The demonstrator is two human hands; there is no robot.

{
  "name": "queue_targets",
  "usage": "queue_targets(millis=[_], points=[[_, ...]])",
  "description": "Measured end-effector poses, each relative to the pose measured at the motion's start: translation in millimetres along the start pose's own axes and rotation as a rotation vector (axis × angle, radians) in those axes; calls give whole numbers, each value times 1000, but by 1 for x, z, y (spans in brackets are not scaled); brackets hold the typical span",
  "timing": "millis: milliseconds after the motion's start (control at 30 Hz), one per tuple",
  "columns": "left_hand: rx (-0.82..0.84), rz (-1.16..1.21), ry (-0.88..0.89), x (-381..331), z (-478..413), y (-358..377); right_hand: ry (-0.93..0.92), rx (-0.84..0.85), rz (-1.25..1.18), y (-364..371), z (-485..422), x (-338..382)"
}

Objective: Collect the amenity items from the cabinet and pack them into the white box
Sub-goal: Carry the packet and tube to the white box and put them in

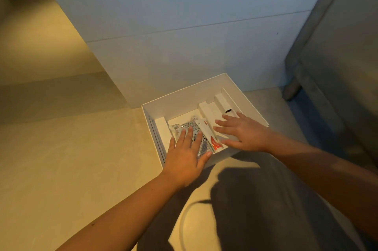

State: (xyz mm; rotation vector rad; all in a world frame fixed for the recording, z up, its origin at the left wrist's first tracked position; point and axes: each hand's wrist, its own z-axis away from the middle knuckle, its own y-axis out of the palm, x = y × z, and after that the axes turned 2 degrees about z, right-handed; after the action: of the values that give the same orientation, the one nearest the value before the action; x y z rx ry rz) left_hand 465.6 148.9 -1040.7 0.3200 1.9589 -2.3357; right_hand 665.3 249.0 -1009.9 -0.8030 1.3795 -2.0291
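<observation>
An open white box [180,95] sits on the floor against a white wall. Inside lie clear plastic packets [185,126], a white tube-shaped carton with a red end [208,134] and two long white cartons [208,112] near the far right corner. My left hand [187,154] lies flat, fingers apart, pressing on the plastic packets at the box's near side. My right hand [241,133] rests flat with spread fingers over the white cartons on the right side. Neither hand grips anything.
The beige floor [71,158] stretches to the left and toward me. A grey cabinet or furniture side [337,66] stands at the right with a foot near the box. My shadow falls on the floor below the box.
</observation>
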Motion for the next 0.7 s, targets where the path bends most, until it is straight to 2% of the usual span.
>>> queue_targets(millis=[200,500,700], points=[[29,-85,-1,8,-1,3,-45,105,91,6,14,-3],[-1,-194,-69,37,-9,-15,34,8,174,8,-14,-3],[62,-244,-2,75,-18,-37,45,-92,174,10,-38,8]])
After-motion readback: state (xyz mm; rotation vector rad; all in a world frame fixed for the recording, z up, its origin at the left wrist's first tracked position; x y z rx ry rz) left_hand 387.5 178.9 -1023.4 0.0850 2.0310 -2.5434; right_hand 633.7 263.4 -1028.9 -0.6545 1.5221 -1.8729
